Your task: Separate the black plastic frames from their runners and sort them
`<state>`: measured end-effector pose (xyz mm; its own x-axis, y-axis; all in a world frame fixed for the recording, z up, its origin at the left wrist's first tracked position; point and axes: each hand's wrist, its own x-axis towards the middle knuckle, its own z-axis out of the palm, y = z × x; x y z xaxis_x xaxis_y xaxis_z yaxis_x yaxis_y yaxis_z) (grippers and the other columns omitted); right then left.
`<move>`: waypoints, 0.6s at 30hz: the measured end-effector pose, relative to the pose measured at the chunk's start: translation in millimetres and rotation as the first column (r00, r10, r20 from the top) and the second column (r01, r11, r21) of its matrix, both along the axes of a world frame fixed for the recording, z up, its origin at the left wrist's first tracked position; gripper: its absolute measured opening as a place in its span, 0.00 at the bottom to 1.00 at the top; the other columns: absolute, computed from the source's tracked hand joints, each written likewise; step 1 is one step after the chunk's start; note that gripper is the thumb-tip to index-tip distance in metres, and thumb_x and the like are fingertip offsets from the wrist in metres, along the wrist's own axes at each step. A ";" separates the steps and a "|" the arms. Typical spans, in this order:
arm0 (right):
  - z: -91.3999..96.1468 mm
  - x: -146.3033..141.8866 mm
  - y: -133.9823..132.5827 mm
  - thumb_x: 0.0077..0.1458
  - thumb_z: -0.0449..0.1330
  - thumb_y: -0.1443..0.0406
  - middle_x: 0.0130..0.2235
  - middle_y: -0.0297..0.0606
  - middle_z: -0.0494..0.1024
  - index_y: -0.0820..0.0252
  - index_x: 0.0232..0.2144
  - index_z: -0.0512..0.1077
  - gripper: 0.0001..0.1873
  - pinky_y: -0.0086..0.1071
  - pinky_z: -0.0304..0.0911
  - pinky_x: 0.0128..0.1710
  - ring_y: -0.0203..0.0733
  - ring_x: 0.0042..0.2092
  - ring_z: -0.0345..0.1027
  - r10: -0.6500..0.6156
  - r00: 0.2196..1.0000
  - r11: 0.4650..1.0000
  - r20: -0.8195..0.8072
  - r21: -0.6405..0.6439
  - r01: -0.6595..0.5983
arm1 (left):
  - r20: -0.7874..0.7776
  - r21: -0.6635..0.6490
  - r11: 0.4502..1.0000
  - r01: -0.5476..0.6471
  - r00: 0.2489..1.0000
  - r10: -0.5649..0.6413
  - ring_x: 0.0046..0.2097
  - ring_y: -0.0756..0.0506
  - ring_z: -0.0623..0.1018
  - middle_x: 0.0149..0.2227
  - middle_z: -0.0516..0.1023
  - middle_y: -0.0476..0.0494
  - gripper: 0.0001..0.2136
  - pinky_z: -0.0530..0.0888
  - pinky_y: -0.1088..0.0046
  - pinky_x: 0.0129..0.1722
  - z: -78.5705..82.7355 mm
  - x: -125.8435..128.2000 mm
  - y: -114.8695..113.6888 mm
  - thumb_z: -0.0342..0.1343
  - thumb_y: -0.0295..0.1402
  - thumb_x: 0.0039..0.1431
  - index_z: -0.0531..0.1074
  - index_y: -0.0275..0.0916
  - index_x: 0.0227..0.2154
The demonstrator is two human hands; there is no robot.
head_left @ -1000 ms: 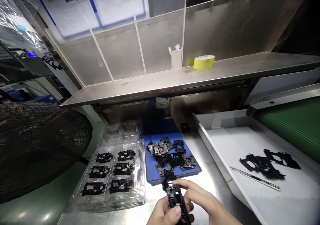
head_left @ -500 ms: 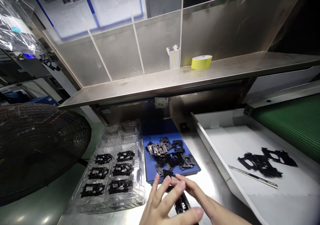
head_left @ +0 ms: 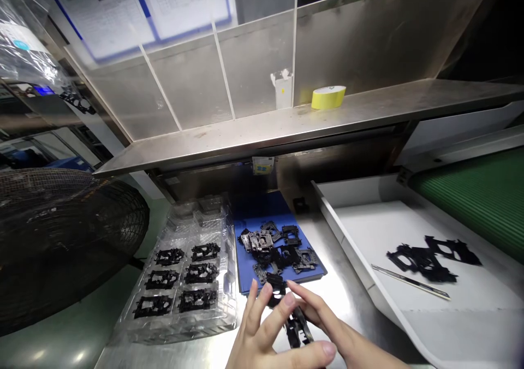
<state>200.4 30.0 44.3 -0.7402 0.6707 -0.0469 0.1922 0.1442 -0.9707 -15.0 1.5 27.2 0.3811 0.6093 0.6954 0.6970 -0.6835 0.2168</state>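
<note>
At the bottom centre, a black plastic frame part (head_left: 298, 328) is between my two hands, partly hidden by fingers. My left hand (head_left: 266, 331) shows its back, with fingers bent over the part's near-left side and the thumb across its lower end. From the right, my right hand (head_left: 327, 320) has its fingers curled round the part's far side; their tips are partly hidden. Just beyond my fingertips, a pile of similar black frame parts (head_left: 282, 257) lies on a blue pad (head_left: 262, 208).
A clear plastic tray (head_left: 184, 331) with several black parts stands left of the pad. On the right, a white tray (head_left: 368, 221) contains black parts and a thin metal strip (head_left: 411, 283). Yellow tape (head_left: 328, 97) sits on the metal shelf (head_left: 229, 134). A fan (head_left: 69, 249) stands at far left.
The held part has turned slightly between my fingers and shows more of its frame. Both hands stay in nearly the same place; the whole view has shifted a little.
</note>
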 end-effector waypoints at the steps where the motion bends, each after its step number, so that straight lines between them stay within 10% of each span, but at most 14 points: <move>1: -0.1 -0.1 0.0 0.49 0.72 0.61 0.73 0.44 0.46 0.50 0.72 0.42 0.57 0.42 0.47 0.68 0.52 0.71 0.42 -0.006 1.000 1.000 -0.010 -0.002 0.006 | -0.026 0.005 1.000 0.009 1.000 -0.008 0.74 0.43 0.45 0.59 0.68 0.47 0.22 0.46 0.63 0.73 0.5 -2.0 -0.1 0.46 0.44 0.67 0.56 0.67 0.63; 7: 2.3 0.2 4.5 0.52 0.71 0.60 0.73 0.41 0.44 0.49 0.72 0.40 0.57 0.41 0.45 0.69 0.52 0.71 0.42 0.034 0.999 0.998 0.001 0.045 -0.034 | 0.054 -0.003 0.999 -0.042 0.998 0.042 0.74 0.45 0.44 0.74 0.42 0.62 0.21 0.41 0.62 0.73 -15.4 -2.9 0.4 0.40 0.42 0.70 0.58 0.63 0.63; 9: -0.5 -5.7 7.3 0.49 0.73 0.60 0.72 0.40 0.49 0.47 0.71 0.47 0.55 0.42 0.47 0.68 0.52 0.71 0.45 0.004 1.000 0.990 0.018 0.142 -0.006 | 0.250 -0.100 0.990 -0.098 0.961 0.120 0.73 0.47 0.49 0.74 0.48 0.58 0.22 0.44 0.67 0.72 -26.3 -0.8 -1.2 0.42 0.45 0.69 0.59 0.57 0.63; 13: -12.4 -34.5 13.9 0.56 0.67 0.65 0.62 0.39 0.72 0.46 0.62 0.67 0.33 0.40 0.60 0.65 0.51 0.63 0.66 -0.116 0.992 0.869 -0.058 0.477 0.130 | 0.655 -0.433 0.901 -0.037 0.673 0.343 0.70 0.40 0.60 0.67 0.66 0.39 0.33 0.60 0.66 0.68 -43.4 -0.4 -6.3 0.63 0.50 0.53 0.60 0.48 0.59; 18: -5.5 -84.7 37.6 0.60 0.62 0.68 0.54 0.39 0.80 0.50 0.61 0.68 0.28 0.36 0.68 0.60 0.48 0.55 0.75 -0.004 0.990 0.682 -0.139 0.724 0.105 | 0.757 -0.591 0.806 0.044 0.375 0.535 0.70 0.33 0.61 0.69 0.58 0.26 0.44 0.61 0.59 0.67 -45.5 -21.8 -13.9 0.67 0.52 0.47 0.53 0.39 0.62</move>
